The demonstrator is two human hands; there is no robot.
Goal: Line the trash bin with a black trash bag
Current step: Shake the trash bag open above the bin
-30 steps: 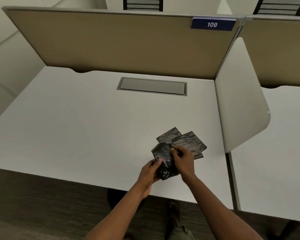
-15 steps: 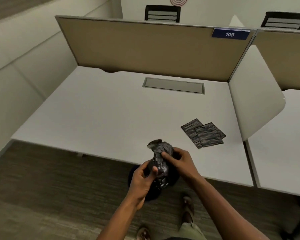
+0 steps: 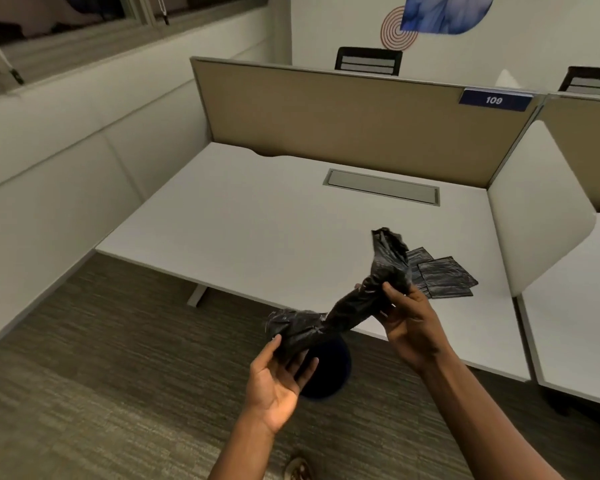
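A black trash bag [image 3: 357,303], twisted into a long crumpled rope, was held in the air above the near edge of a white surface [image 3: 257,233]. Its upper part was gripped by the right hand [image 3: 407,322], fingers closed around the plastic, with the loose end standing up above the fist. Its lower end was draped over the left hand [image 3: 278,372], which was turned palm up with the fingers only loosely curled; whether that end was truly pinched could not be told. Directly below the hands, on the grey carpeted floor [image 3: 101,393], the dark round trash bin [image 3: 329,375] was partly seen, unlined as far as could be made out.

Two folded black bags [image 3: 440,278] were left overlapping on the surface near its right side, just behind the held bag. A grey cable hatch [image 3: 383,186] was set into the surface toward the back. The surface was bounded behind by a tan partition [image 3: 343,116] bearing a blue plate [image 3: 495,99] marked 109, and on the right by a white rounded divider [image 3: 534,223]. Black chair backs [image 3: 368,62] were visible beyond the partition, and a white wall ran along the left.
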